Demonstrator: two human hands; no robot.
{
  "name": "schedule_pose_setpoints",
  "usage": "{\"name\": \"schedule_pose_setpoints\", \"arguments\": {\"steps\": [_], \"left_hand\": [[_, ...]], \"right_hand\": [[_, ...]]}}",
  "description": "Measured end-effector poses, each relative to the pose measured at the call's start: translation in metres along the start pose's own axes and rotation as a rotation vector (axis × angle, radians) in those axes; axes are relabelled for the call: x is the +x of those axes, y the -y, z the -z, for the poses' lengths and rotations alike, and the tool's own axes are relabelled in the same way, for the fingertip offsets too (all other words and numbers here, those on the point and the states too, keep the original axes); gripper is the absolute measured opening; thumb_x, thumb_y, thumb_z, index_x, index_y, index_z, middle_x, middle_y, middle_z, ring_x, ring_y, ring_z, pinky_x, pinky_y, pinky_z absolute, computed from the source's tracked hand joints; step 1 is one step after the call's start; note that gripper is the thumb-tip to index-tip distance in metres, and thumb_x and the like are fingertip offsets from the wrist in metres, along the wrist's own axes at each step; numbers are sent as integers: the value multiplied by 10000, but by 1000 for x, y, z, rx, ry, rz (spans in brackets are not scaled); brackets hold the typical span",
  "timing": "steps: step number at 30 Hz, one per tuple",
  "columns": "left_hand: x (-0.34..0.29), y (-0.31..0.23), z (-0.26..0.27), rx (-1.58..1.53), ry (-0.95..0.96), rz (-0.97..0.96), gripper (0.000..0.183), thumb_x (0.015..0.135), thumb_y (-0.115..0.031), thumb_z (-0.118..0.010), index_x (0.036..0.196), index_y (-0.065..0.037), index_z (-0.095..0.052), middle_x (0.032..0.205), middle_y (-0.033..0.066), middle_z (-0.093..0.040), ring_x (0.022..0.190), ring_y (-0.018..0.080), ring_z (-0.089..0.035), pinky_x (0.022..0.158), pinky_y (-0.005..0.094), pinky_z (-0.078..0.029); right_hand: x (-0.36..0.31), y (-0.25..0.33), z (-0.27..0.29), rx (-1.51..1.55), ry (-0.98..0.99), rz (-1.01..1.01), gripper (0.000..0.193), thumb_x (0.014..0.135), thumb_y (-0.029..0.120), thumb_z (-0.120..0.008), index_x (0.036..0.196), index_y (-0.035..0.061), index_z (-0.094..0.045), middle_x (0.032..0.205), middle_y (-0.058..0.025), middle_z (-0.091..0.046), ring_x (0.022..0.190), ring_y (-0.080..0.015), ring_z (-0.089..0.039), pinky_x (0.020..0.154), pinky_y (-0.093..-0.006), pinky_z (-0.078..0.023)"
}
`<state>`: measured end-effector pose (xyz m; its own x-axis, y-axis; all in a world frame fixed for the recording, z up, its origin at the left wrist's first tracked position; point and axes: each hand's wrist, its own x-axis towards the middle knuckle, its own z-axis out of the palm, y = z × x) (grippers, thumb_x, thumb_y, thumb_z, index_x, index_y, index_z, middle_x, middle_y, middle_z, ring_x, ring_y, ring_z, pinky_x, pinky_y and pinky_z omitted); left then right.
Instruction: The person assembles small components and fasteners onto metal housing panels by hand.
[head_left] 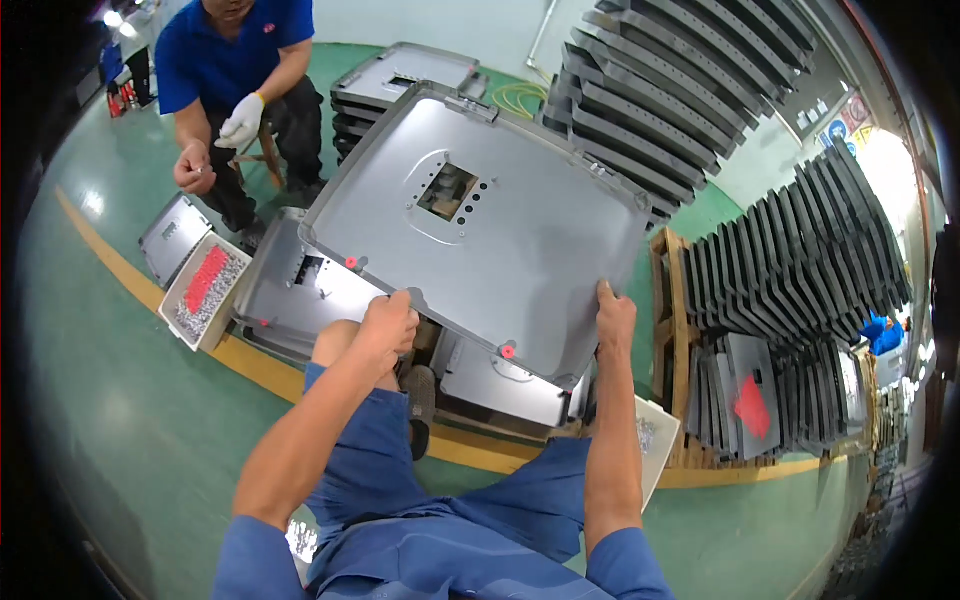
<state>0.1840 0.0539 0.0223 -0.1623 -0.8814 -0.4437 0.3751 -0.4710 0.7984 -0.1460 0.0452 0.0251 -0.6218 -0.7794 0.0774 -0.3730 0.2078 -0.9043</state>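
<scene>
A large grey sheet-metal panel [530,240] with a raised rim is held tilted above my knees. It has a square cutout with small round holes beside it, and red round pieces [508,351] sit along its near edge. My left hand [388,325] is closed on the near rim, left of the middle. My right hand [615,318] grips the right edge, its thumb lying on top. Under the held panel lie a similar panel [262,275] at the left and another metal panel [480,385] near my feet.
A co-worker [240,60] in a blue shirt, one hand gloved, sits at far left. A white bin [172,308] of small metal parts stands at left, another bin [655,455] by my right knee. Stacked panels [640,120] rise at far right, with more dark panels [790,260] on wooden pallets.
</scene>
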Motion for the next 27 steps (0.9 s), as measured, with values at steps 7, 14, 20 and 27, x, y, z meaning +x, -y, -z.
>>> {"name": "schedule_pose_setpoints", "arguments": {"steps": [7,14,20,27], "left_hand": [[23,-60,25,38,-87,9,241,826,-169,-421,613,-141,-313,486,-40,-300,366,57,-239,306,211,-157],[54,-57,76,19,-223,98,236,820,-164,-435,617,-144,-315,493,-44,-302,373,56,-224,320,219,-155],[64,-14,127,-78,-327,232,183,826,-164,-445,673,-141,-347,518,-40,-335,373,55,-239,312,215,-158],[66,12,178,-152,-492,331,190,833,-159,-439,678,-141,-330,514,-37,-314,367,57,-235,305,214,-151]], "right_hand": [[18,54,-61,109,109,19,457,813,324,-582,709,-120,-552,634,-114,-550,601,-181,-455,580,-356,-401],[22,40,-135,205,278,-54,396,819,277,-573,815,-119,-587,713,-88,-581,624,-158,-486,600,-328,-413],[11,-15,-195,184,439,-81,352,822,249,-560,866,-98,-606,731,-77,-598,629,-151,-506,605,-305,-419],[-20,-53,-261,183,439,-152,376,808,246,-567,587,-54,-517,534,-40,-479,533,-136,-428,504,-326,-350]]}}
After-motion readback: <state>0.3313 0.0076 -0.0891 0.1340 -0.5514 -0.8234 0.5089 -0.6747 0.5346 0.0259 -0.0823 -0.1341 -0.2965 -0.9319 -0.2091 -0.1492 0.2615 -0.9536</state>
